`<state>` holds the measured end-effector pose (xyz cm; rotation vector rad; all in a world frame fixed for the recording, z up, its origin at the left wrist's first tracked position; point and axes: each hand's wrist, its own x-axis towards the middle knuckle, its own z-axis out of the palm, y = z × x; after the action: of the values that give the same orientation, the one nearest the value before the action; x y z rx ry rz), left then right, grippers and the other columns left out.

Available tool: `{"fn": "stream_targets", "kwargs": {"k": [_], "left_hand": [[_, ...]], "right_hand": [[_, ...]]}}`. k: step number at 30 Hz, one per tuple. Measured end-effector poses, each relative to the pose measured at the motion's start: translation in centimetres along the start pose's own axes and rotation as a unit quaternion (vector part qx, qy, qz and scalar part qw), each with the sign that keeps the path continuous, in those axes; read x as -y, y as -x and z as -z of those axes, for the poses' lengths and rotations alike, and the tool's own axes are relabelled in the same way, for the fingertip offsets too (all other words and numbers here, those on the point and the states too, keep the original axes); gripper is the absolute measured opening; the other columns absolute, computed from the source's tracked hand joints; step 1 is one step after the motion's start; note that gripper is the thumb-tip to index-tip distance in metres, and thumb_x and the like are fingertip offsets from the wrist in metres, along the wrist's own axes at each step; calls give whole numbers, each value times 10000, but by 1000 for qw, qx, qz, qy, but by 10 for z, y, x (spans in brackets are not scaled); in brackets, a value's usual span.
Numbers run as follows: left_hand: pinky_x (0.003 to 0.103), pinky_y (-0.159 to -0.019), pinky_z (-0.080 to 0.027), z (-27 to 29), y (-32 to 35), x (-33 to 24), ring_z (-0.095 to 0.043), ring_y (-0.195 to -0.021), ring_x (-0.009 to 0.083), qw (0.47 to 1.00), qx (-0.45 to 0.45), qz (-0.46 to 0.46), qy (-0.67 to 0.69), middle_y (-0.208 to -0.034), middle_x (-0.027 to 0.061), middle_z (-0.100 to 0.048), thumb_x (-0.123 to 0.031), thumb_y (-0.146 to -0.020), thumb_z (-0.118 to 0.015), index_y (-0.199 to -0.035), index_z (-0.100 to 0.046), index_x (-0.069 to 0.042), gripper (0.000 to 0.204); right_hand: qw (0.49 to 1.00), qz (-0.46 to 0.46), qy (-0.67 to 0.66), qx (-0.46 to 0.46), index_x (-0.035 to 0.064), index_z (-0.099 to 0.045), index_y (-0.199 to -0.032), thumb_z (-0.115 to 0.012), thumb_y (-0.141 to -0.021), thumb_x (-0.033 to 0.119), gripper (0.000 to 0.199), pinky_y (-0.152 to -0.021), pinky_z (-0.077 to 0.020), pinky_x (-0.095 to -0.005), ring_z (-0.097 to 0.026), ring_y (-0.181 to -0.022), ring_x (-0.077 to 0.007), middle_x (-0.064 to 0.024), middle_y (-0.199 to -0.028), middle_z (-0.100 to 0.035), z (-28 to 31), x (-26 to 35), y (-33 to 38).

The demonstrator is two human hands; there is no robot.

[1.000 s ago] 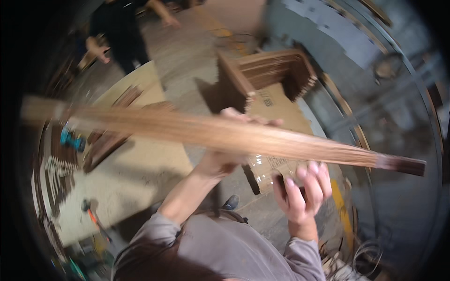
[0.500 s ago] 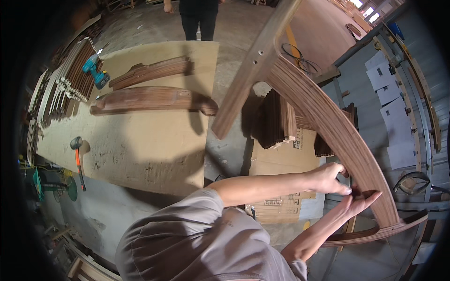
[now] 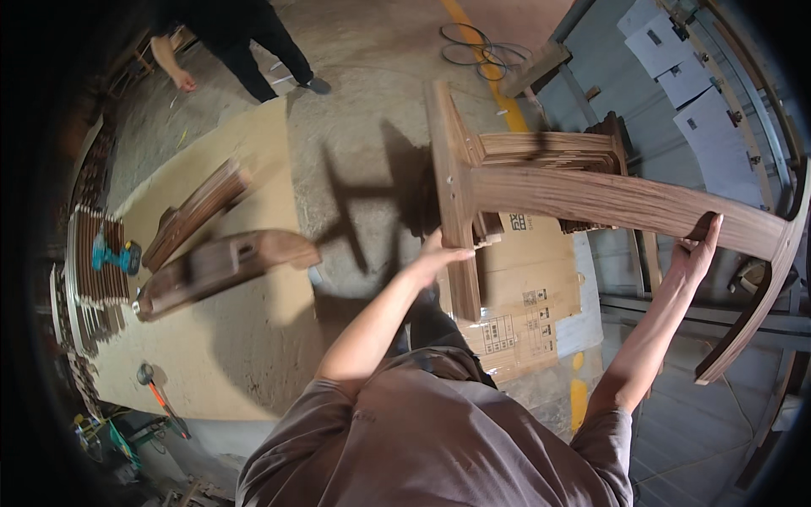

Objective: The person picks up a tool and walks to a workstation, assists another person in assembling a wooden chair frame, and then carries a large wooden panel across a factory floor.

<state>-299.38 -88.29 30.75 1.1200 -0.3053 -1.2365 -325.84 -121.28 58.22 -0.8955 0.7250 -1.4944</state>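
Observation:
Both my hands hold a brown wooden furniture frame (image 3: 583, 196) in mid-air, roughly H-shaped, with a broad curved rail joining two end pieces. My left hand (image 3: 441, 256) is closed on the left end piece, its thumb lying across the wood. Under the rail near its right end, my right hand (image 3: 694, 258) grips with a finger up along the face. The right end piece is curved. Beneath the frame is a stack of similar brown wooden parts (image 3: 549, 145), partly hidden by it.
To the left, a board-topped table (image 3: 253, 338) bears curved wooden parts (image 3: 228, 270), a teal cordless drill (image 3: 116, 255), a mallet (image 3: 160, 397) and stacked slats (image 3: 91, 291). Flattened cardboard (image 3: 515, 317) lies under the stack. Another person (image 3: 253, 51) stands beyond the table; coiled hose (image 3: 481, 52) lies behind.
The frame has swung from steeply slanted to nearly level. My left hand has moved left from the rail to the end piece; my right hand stays near the rail's other end. The view has turned.

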Motion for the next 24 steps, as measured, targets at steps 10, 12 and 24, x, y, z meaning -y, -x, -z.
{"fn": "stream_targets", "kwargs": {"k": [10,12,24], "left_hand": [[329,-891,-498,-40,-113,13,-598,-1011,179,984,-169,14,48,-1137,75,-595,-8,-750,-791,-1282,-431,-42,643],[315,-841,-517,-32,-134,17,-615,-942,159,968,-250,0,31,-1089,78,-605,30,-733,-792,-1231,-442,-30,612],[368,-957,-451,5,-311,10,-560,-1111,276,924,-321,95,-187,-1217,190,-557,-195,-671,-858,-1325,-407,54,833]], "right_hand": [[959,-165,225,-58,4,-635,-1023,-781,-797,53,273,-407,-394,-278,-593,-598,-160,-74,-839,-659,-27,-230,-118],[948,-217,216,-87,7,-631,-1009,-777,-789,22,265,-389,-374,-282,-591,-586,-166,-72,-816,-655,-22,-280,-139],[894,-356,221,-161,-69,-520,-1207,-795,-799,85,515,-824,-541,-452,-597,-1042,-294,-169,-1141,-584,8,-487,-280]]}}
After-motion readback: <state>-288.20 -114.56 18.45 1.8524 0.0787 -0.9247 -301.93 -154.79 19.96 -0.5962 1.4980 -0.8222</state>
